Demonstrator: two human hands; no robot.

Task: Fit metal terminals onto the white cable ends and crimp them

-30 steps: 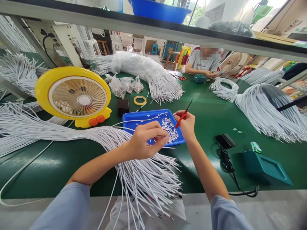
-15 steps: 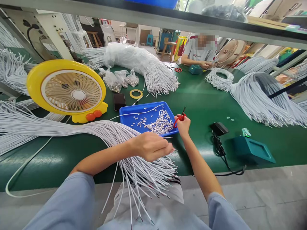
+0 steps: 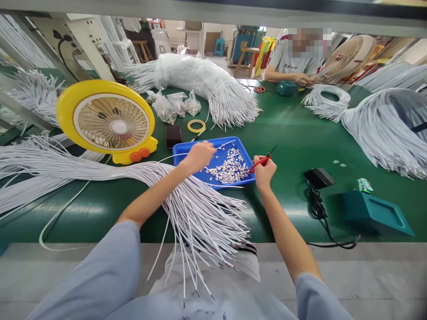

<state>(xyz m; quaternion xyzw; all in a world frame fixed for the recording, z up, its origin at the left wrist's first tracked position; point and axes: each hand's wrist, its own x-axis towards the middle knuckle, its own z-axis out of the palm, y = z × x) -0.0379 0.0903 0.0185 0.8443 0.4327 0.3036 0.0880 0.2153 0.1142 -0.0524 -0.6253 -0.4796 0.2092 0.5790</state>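
Note:
My left hand (image 3: 201, 156) is over the left part of a blue tray (image 3: 176, 150), its fingers curled closed. A white cable (image 3: 227, 143) lies across the tray and passes behind that hand; whether the fingers grip it is hidden. Small silvery metal pieces (image 3: 230, 168) are heaped in the tray. At the tray's right edge, my right hand (image 3: 265, 173) is closed around red-handled scissors (image 3: 260, 164), their dark tips pointing up and right. A thick bundle of white cables (image 3: 207, 209) runs beneath my left forearm, its stripped ends fanning over the table's front edge.
A yellow fan (image 3: 106, 120) stands left, by a phone (image 3: 173, 136) and a tape roll (image 3: 196, 126). Behind are bags of metal parts (image 3: 168, 111) and a wrapped cable bundle (image 3: 193, 75). A teal box (image 3: 376, 213) and black adapter (image 3: 319, 178) sit right. A person (image 3: 296, 62) works opposite.
My left hand has moved up and away from the cable ends to the tray. My right hand keeps the scissors beside the tray, their tips tilted more to the right. The view has shifted slightly.

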